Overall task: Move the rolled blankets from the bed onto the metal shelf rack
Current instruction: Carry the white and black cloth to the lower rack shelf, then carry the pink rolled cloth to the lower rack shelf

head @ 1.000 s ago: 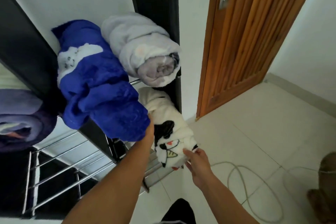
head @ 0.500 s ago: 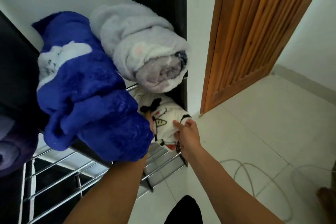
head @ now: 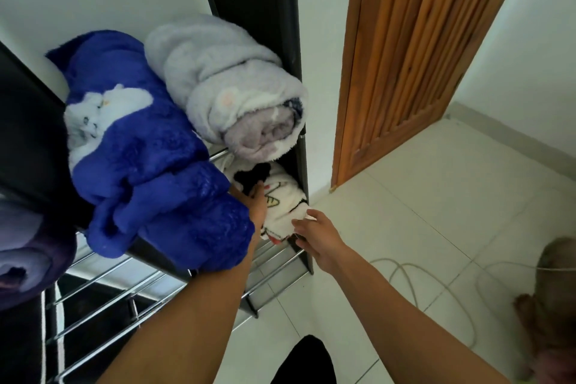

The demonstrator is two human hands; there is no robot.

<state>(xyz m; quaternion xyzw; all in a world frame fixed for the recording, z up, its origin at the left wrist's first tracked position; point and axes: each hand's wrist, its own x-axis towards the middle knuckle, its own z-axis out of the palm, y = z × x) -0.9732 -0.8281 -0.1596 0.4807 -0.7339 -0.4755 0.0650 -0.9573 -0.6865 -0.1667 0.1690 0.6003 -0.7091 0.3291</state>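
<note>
A white rolled blanket with black cartoon print [head: 285, 196] lies on the second tier of the metal shelf rack [head: 109, 299], pushed in under the top tier. My left hand [head: 257, 201] rests flat on its side, partly hidden by a blue rolled blanket [head: 140, 165] overhanging the top tier. My right hand [head: 311, 232] touches the white roll's front end with loosely bent fingers. A pale grey rolled blanket [head: 233, 97] sits beside the blue one on top. A purple roll [head: 28, 252] shows at the left edge.
The rack's black side panel [head: 299, 103] stands right of the rolls. A wooden door [head: 420, 72] is shut further right. A white cable [head: 436, 290] loops over the tiled floor, and a brown object [head: 554, 305] sits at the right edge.
The white cartoon blanket has slid deeper into the second tier. Both hands followed it inward; my right hand went from holding its end to touching it.
</note>
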